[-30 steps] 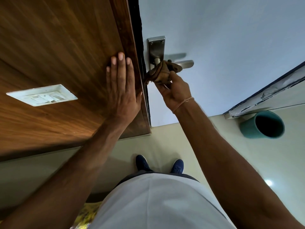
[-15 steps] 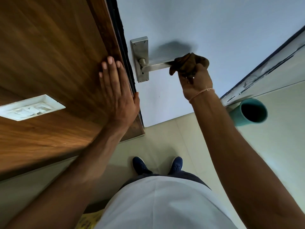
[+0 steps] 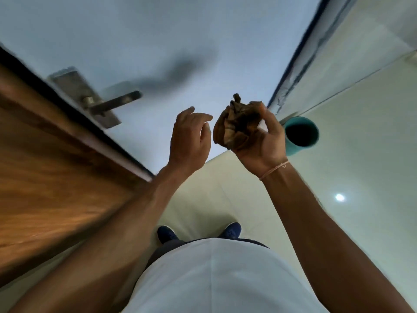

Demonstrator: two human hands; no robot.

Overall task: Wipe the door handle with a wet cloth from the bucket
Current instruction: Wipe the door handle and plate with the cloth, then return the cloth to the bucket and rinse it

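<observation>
Door handle point(image 3: 112, 102) blurred, cloth point(image 3: 237, 127) bunched in right hand point(image 3: 259, 141), left hand point(image 3: 189, 134) loosely open, empty

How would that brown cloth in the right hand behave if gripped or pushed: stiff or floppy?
Probably floppy: the cloth sits crumpled in folds in the right hand, shaped by the grip. Likely light for its size, since loosely curled fingers hold it up. It would likely bunch rather than slide if pushed. Wetness cannot be judged from this blurred view.
</observation>
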